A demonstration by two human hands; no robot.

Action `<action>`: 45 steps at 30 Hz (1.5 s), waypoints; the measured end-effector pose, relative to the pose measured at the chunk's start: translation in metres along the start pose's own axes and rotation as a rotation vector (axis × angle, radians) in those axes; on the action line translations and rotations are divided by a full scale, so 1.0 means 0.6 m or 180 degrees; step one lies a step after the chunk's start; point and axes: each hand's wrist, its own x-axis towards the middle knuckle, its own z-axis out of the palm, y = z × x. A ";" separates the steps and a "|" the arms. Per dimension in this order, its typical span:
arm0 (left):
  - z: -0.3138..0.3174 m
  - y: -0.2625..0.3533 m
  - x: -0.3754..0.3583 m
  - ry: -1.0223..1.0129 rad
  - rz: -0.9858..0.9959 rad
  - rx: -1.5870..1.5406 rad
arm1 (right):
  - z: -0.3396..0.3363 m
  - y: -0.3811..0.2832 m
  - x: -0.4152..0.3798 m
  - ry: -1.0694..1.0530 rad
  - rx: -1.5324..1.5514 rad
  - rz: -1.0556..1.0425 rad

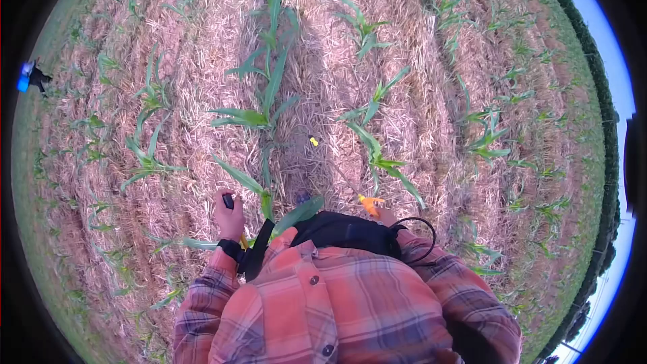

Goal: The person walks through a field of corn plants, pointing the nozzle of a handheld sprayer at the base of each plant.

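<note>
My left hand (230, 217) is closed around a black grip (228, 201), whose rounded end shows above the fingers. A black watch or band (231, 250) sits on that wrist. Close to my right hip, my right hand (385, 215) is wrapped on an orange spray wand handle (370, 203). From it a thin dark wand (342, 174) runs forward and left to a yellow nozzle (314, 141) above the soil. A black hose (431, 230) loops beside my right forearm. Young corn plants (253, 118) stand just ahead.
Rows of corn seedlings (377, 160) run forward through straw-covered soil (317, 87). A corn leaf (298, 214) reaches against the black bag-like item (347, 232) at my waist. At far left there is a person (39, 79) near something blue. Trees line the right edge.
</note>
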 end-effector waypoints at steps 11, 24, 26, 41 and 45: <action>0.011 0.007 0.073 0.0143 0.0192 0.0087 | -0.127 0.004 0.127 0.1601 0.0074 0.0973; 0.020 0.203 0.110 0.0992 -0.0234 -0.0639 | -0.319 0.035 0.286 0.1731 0.0390 0.1359; 0.083 0.163 0.165 0.0830 -0.0206 -0.0345 | -0.329 0.037 0.307 0.1718 0.0124 0.1250; 0.184 0.304 0.220 0.0867 -0.0358 -0.0535 | -0.412 -0.088 0.388 0.0130 0.0032 -0.1350; 0.152 0.394 0.192 0.0831 -0.0015 -0.0966 | -0.441 -0.085 0.387 0.0066 0.0169 -0.1440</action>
